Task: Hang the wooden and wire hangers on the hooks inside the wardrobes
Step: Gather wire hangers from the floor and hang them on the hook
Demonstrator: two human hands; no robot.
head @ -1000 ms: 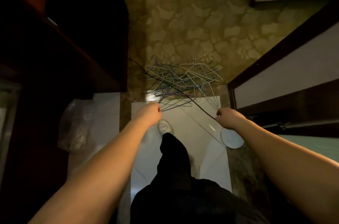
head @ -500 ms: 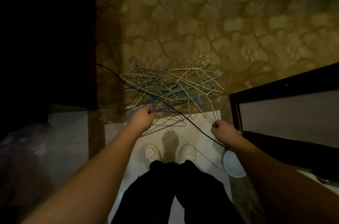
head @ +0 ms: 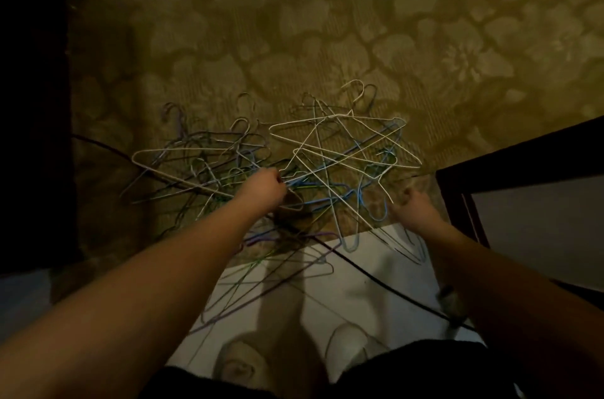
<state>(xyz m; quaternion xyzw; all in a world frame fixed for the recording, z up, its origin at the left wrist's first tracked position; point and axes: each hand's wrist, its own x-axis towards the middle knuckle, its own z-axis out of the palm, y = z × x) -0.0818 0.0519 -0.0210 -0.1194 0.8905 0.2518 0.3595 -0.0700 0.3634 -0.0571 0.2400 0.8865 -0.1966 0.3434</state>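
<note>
A tangled heap of wire hangers [head: 277, 163] is spread on the patterned carpet [head: 327, 22], its near edge spilling onto the white floor panel [head: 376, 271]. The left hand [head: 266, 189] is closed in the middle of the heap — wires are gripped in its curled fingers. The right hand [head: 413, 209] is blurred at the heap's right edge; its grip cannot be told. A black cable [head: 385, 282] is laid across the panel — a dark wardrobe door [head: 523, 153] is seen at right.

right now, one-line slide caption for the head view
Both hands, left hand and right hand, reach into a tangled pile of wire hangers on patterned carpet.
</note>
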